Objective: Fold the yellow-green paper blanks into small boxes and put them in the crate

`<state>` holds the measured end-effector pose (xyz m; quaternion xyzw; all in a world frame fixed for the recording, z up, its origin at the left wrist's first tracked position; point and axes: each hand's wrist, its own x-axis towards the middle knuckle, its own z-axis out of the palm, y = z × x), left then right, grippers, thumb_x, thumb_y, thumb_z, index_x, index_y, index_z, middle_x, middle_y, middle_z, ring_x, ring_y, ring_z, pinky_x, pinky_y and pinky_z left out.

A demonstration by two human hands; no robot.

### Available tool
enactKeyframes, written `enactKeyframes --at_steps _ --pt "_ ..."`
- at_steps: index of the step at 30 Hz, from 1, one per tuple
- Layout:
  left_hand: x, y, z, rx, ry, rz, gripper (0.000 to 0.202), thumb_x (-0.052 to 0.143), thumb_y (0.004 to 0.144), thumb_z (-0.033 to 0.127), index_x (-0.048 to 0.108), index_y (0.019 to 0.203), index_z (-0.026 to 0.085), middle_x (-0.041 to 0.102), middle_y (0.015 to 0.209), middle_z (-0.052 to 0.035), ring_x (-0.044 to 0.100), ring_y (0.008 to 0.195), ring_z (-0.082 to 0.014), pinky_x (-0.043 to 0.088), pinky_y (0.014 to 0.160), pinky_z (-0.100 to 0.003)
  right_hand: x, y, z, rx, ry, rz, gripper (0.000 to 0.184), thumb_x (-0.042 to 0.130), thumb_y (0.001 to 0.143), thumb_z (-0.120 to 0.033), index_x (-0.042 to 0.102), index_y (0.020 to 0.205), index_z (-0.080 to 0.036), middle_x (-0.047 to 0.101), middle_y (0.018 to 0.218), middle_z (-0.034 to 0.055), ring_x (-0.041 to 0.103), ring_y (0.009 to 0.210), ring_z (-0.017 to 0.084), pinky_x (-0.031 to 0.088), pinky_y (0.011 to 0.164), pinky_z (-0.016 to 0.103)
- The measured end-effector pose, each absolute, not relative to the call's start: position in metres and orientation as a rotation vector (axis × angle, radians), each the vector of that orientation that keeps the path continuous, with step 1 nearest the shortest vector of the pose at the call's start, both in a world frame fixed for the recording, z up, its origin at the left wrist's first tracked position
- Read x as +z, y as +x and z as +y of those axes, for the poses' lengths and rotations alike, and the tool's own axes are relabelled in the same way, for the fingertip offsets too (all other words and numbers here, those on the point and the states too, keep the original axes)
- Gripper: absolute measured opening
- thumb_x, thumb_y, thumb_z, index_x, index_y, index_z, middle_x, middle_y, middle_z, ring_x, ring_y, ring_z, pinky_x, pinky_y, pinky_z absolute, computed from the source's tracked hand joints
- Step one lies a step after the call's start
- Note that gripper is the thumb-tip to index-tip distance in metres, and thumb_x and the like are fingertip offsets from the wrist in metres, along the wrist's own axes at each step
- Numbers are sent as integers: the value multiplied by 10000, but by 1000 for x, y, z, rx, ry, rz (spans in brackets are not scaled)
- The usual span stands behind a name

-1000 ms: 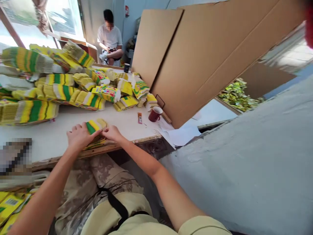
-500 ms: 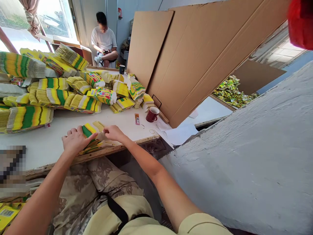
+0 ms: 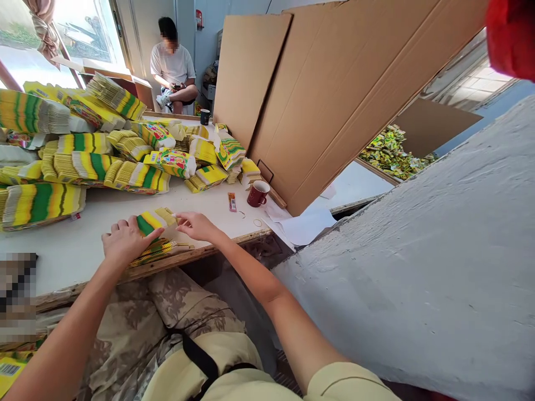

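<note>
I can read no word anywhere. The yellow-and-green packets (image 3: 125, 175) heaped on the table carry colourful printing, but it is too small and blurred for me to make out any letters. At the bottom left corner, a yellow packet (image 3: 10, 374) shows a barcode (its digits too tiny to tell). The small orange wrapper (image 3: 232, 201) beside the red mug is likewise illegible.

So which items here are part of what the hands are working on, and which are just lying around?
In hand:
- small stack of yellow-and-green flat packets, at the table edge
- left hand, pressing on it
- right hand, pinching its top packet

Lying about:
- dark red ceramic mug
- big bundles of yellow-green packets
- brown cardboard sheets
- white paper sheets
</note>
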<state>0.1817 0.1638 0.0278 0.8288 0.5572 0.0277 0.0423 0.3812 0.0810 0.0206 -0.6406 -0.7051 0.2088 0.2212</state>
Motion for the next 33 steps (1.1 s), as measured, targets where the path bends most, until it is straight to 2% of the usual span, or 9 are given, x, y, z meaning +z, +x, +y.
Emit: enactKeyframes --at_steps 2,7,12,17,22,28,30,33 --pt "27 182 164 97 2547 1710 992 254 774 803 465 1379 46 568 1276 -319 509 1200 -459 420 936 -560 16 373 86 457 -1838 -1927 316 569 972 -223 635 1281 -205 634 1187 81 638 978 158 471 846 254" --pt "29 183 160 78 2541 1733 908 300 813 763 493 1341 50 582 1274 -297 524 1191 -437 421 942 -545 4 365 80 326 -1893 -1946 281 546 969 -185 688 1210 -218 599 1158 76 573 1089 193 456 883 268" --pt "26 184 156 135 2543 1743 838 311 847 736 498 1336 82 590 1282 -273 526 1188 -408 407 951 -510 0 368 75 301 -1845 -2002 244 511 981 -192 735 1078 -206 599 1133 82 542 1086 205 430 897 295" --pt "21 182 157 160 2528 1748 849 326 835 756 487 1345 95 582 1290 -262 512 1204 -402 400 949 -496 9 365 78 285 -1870 -2031 212 528 967 -193 739 977 -177 650 1102 99 567 1068 209 427 855 282" --pt "20 181 157 188 2540 1746 836 338 840 753 501 1325 91 595 1263 -255 525 1184 -396 408 936 -488 16 356 91 336 -1974 -1984 173 570 914 -191 714 1006 -165 721 1003 100 642 941 215 446 791 278" --pt "23 179 153 164 2592 1707 826 316 859 742 490 1329 84 594 1260 -263 531 1176 -399 409 929 -488 14 337 105 425 -2120 -1770 262 544 900 -230 722 1057 -119 741 1023 186 679 975 276 472 827 321" --pt "23 178 154 156 2593 1716 835 309 860 739 489 1329 71 593 1258 -271 532 1173 -404 413 924 -498 14 334 108 488 -2131 -1701 265 530 908 -230 747 1022 -129 754 976 174 685 963 267 479 829 313" --pt "22 178 158 126 2590 1710 856 296 860 735 476 1344 53 585 1263 -279 527 1179 -412 419 912 -518 13 330 111 646 -2043 -1657 248 545 904 -227 769 996 -172 764 845 97 694 868 216 496 784 273"
